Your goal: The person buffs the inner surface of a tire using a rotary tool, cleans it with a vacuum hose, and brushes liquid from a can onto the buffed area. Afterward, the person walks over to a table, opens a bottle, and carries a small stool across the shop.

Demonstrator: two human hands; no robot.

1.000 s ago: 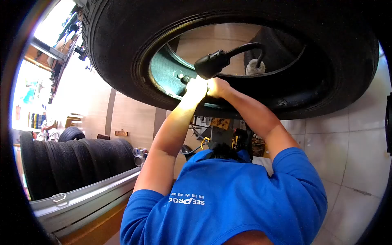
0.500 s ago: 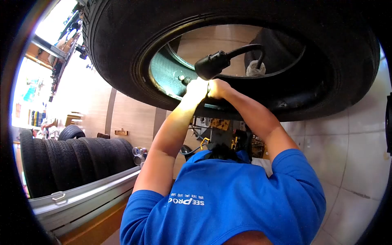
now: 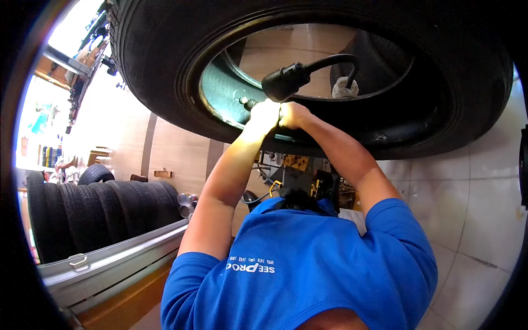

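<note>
- Tiled floor (image 3: 440, 212) lies beyond the tyre (image 3: 165, 71), likely heavy, stiff, best gripped at its inner edge.
- Left hand (image 3: 264, 115) and right hand (image 3: 293, 115), curled closed, hold a dark tool (image 3: 252, 104) inside its lower-left edge.

The tool (image 3: 251, 103) extends into the tyre (image 3: 165, 71), with a row of tyres (image 3: 104, 220) off to the left.

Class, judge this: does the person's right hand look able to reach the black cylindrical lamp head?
Probably yes: the lamp head appears close to the right hand, with nothing visible between them, though that hand seems occupied.
</note>
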